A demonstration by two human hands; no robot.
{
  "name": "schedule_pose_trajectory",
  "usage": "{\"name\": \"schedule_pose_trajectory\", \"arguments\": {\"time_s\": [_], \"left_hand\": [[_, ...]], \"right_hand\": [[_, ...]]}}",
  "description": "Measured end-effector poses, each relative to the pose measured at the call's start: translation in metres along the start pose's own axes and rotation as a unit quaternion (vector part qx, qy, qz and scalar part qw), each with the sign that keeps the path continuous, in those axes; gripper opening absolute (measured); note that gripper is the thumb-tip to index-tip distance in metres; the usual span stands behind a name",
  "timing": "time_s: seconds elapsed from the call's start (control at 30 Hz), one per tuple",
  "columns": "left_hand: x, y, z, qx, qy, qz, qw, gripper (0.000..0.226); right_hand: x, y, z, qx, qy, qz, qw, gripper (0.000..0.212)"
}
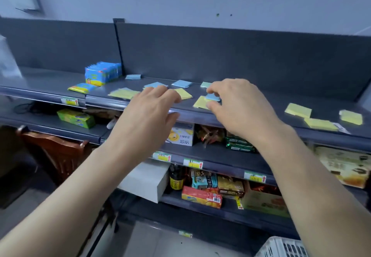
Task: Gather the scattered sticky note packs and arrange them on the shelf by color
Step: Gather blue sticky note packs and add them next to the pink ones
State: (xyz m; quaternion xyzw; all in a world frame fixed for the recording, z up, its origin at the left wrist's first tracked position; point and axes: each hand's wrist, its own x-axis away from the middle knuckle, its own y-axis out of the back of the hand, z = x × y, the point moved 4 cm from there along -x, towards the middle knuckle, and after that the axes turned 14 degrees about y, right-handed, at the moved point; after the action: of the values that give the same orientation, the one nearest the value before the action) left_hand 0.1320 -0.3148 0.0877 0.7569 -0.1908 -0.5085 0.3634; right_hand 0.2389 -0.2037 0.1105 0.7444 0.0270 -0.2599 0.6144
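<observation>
Basket: a white slatted basket [281, 246] sits nearest us, at the bottom right
Lower shelves: boxed snacks [201, 197] fill the tiers beneath our arms
Left hand: our left hand [148, 112] hovers over the front lip of the top shelf [325, 108], its fingers [160, 92] loose and spread, grasping nothing
Right hand: our right hand [239, 104] pinches a blue pack [213, 97] between thumb and forefinger, right over a yellow pack [199, 103]; we cannot tell whether the two touch
Right cluster: three yellow packs [298, 110] lie near the shelf's front edge, well apart from our hands
Middle row: two more yellow ones [124, 93] flank our left fingertips
Back row: three blue packs [182, 83] and one green pack [205, 84] lie scattered toward the rear panel
Far left: bright blue packets [102, 73] stand beside the divider
</observation>
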Motion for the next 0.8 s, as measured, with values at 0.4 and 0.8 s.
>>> {"name": "schedule_pose_trajectory", "arguments": {"time_s": [0.4,0.8], "left_hand": [[-0.136,-0.105,0.021,-0.026,0.080,0.015,0.996,0.024],[-0.225,-0.202,0.081,-0.010,0.097,0.099,0.990,0.025]], "right_hand": [[-0.120,-0.065,-0.127,-0.019,-0.008,0.014,1.000,0.022],[-0.199,-0.160,-0.204,-0.041,-0.098,0.127,0.986,0.025]]}}
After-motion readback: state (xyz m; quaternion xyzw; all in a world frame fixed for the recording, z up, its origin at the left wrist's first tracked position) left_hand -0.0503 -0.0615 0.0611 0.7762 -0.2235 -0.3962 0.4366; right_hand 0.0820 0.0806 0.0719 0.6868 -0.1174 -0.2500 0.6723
